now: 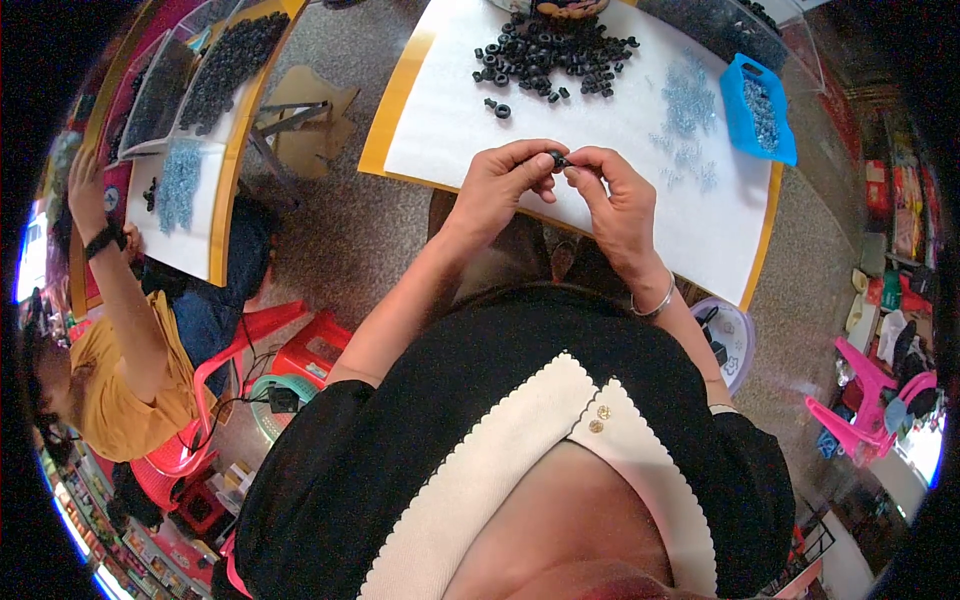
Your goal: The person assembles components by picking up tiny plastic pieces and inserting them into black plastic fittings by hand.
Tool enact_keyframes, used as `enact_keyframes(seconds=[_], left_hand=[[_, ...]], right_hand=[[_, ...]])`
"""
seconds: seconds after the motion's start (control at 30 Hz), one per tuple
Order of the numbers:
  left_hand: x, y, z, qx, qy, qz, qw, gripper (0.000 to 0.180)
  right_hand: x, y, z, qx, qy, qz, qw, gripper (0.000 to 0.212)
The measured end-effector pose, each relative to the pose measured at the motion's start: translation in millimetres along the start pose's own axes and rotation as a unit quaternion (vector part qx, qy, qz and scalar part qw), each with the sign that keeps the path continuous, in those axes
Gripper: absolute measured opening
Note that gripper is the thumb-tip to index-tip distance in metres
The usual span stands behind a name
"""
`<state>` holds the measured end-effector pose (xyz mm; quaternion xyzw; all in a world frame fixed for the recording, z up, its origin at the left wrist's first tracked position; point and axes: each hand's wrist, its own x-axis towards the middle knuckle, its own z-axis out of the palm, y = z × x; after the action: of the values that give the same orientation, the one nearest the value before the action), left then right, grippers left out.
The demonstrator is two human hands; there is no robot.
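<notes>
Above the near edge of a white table (430,125) my two hands meet. My left hand (492,190) pinches a small round black part (557,158) between thumb and fingers. From the other side, the fingertips of my right hand (622,205) close on a tiny dark piece at that part; its shape is too small to make out. Beyond my hands lies a heap of black ring-shaped and stubby parts (555,60), and one loose black ring (502,111) sits nearer me. Tiny clear-bluish pieces (686,95) are spread to the right.
A blue plastic basket (735,130) of clear-bluish pieces stands at the table's right edge. Transparent bins line the back right. On the left, a co-worker in a yellow top (125,375) sits at another table (225,225) with similar parts. A pink stool (865,400) stands far right.
</notes>
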<state>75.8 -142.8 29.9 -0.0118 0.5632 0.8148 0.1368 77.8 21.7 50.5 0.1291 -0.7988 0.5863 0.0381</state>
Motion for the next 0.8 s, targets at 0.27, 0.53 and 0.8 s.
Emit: enact_keyframes(seconds=[0.27, 0.53, 0.8], left_hand=[[0.4, -1.7, 0.9, 0.104, -0.006, 0.044, 0.994, 0.02], [-3.6, -3.1, 7.9, 0.041, 0.02, -0.017, 0.999, 0.019], [-5.3, 5.5, 8.4, 0.01, 0.015, -0.06, 0.998, 0.022]], right_hand=[[0.5, 4.2, -0.7, -0.074, -0.006, -0.08, 0.994, 0.009], [0.6, 4.0, 3.4, -0.095, 0.015, -0.112, 0.989, 0.01], [-1.6, -3.5, 1.6, -0.049, 0.021, -0.038, 0.998, 0.01]])
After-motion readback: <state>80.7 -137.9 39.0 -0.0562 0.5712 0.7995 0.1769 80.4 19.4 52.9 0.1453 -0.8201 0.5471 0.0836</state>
